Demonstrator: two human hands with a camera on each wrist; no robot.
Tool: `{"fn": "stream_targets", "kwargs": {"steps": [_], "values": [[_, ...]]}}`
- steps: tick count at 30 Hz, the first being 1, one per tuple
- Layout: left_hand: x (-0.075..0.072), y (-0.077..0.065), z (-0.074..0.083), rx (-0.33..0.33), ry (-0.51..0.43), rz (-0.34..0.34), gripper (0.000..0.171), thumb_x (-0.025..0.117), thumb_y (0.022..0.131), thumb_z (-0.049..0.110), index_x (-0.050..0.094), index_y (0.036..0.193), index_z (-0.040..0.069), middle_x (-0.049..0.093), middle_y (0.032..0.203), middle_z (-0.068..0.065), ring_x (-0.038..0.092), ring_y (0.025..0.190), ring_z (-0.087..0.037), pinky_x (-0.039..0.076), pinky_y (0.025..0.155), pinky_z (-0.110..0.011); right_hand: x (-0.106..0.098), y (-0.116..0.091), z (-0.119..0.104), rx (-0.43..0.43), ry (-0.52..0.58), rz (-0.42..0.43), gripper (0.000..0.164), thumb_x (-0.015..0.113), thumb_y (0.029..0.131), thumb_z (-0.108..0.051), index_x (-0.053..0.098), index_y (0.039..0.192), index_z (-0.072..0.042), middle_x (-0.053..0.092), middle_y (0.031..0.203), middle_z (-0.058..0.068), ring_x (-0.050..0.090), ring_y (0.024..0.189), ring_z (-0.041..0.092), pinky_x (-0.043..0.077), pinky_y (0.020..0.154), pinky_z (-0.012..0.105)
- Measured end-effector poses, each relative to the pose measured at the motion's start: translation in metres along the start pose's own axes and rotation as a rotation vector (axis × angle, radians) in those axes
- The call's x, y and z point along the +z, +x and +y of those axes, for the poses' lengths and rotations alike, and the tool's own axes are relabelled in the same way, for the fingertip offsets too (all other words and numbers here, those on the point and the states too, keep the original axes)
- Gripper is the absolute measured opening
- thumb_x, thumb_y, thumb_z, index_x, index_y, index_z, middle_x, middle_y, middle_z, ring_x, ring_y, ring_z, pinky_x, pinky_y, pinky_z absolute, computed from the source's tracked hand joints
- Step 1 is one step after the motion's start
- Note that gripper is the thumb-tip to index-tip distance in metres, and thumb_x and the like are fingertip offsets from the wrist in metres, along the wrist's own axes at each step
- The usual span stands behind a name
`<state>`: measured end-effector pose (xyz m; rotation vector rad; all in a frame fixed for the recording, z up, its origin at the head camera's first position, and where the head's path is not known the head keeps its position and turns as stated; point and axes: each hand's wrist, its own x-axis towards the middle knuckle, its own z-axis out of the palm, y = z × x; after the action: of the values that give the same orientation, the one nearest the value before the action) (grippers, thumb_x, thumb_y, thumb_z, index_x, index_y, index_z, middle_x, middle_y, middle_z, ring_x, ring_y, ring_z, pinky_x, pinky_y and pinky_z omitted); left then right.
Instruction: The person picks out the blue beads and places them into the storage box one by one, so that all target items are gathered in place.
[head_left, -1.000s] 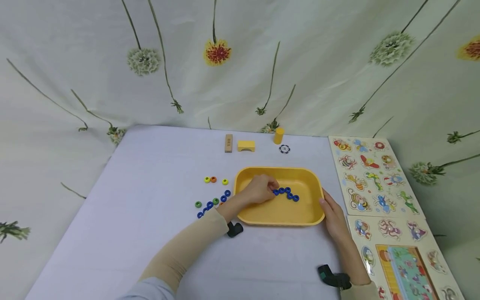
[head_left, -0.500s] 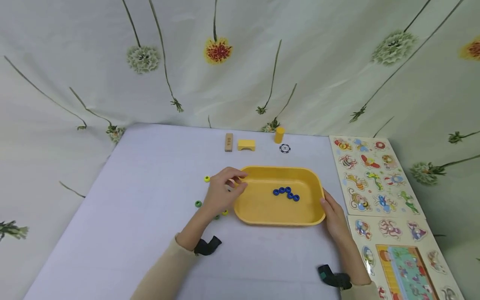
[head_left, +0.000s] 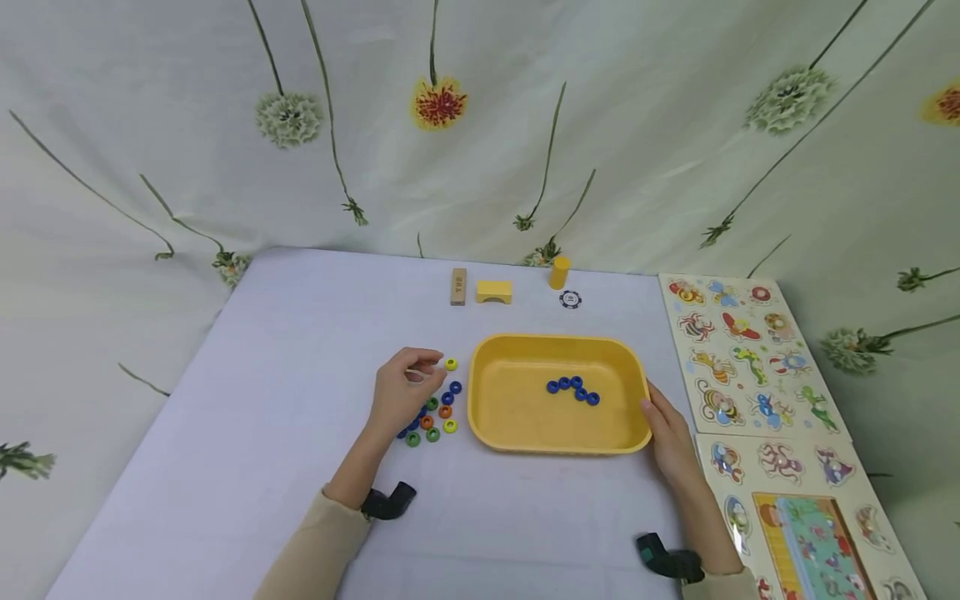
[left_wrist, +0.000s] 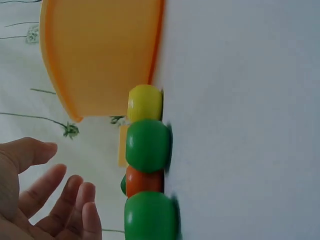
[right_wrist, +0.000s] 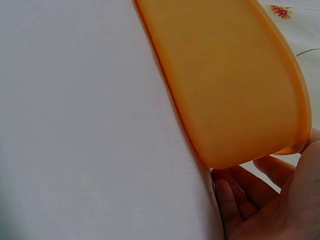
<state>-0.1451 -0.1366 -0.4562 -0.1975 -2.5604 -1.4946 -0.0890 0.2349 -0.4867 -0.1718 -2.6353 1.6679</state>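
White table (head_left: 315, 333) holds tray (head_left: 525, 427); flowered cloth (head_left: 480, 175) behind.

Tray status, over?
Left hand empty, near loose beads. Right hand holds tray by right end. Five blue beads inside. Nothing seen blocking tray's opening.

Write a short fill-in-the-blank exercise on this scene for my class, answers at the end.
1. The number of beads inside the tray is ____.
2. Every bead inside it is coloured ____.
3. The left hand holds ____.
4. In the head view, the picture boards lie to the ____ of the tray.

Missing words: five; blue; nothing; right.
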Motion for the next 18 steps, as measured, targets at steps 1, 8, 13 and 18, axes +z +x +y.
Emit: {"fn": "stream_targets", "kwargs": {"steps": [1,8,13,18], "values": [[0.002,0.0,-0.002,-0.009,0.005,-0.002,0.027,0.067,0.077,0.024,0.064,0.1,0.012,0.061,0.093,-0.001,0.054,0.081,-0.011,0.048,0.072,-0.029,0.0,0.0,0.0,-0.001,0.001,0.001,0.053,0.034,0.093,-0.043,0.032,0.138,-0.013,0.033,0.142,0.005,0.024,0.132,0.023,0.02,0.106,0.044],[0.017,0.0,-0.014,-0.07,0.106,-0.089,0.033,0.071,0.072,0.028,0.062,0.101,0.014,0.061,0.093,0.0,0.053,0.077,-0.011,0.046,0.07,-0.028,0.0,0.0,0.0,-0.012,-0.005,0.012,0.053,0.034,0.093,-0.042,0.033,0.137,-0.013,0.033,0.141,0.004,0.025,0.132,0.022,0.02,0.106,0.044],[0.025,-0.002,-0.018,-0.065,0.245,-0.11,0.036,0.073,0.07,0.03,0.063,0.1,0.015,0.06,0.088,0.004,0.052,0.075,-0.008,0.044,0.063,-0.023,0.001,-0.001,0.0,-0.027,0.001,0.013,0.052,0.034,0.094,-0.04,0.033,0.137,-0.011,0.034,0.141,0.005,0.026,0.132,0.022,0.021,0.106,0.042],[0.027,-0.002,-0.016,-0.079,0.3,-0.089,0.03,0.073,0.07,0.027,0.065,0.095,0.014,0.058,0.082,0.003,0.05,0.072,-0.009,0.041,0.06,-0.023,0.001,-0.001,0.0,-0.024,-0.001,0.01,0.052,0.033,0.094,-0.04,0.032,0.138,-0.012,0.034,0.141,0.004,0.026,0.132,0.022,0.021,0.106,0.043]]}}
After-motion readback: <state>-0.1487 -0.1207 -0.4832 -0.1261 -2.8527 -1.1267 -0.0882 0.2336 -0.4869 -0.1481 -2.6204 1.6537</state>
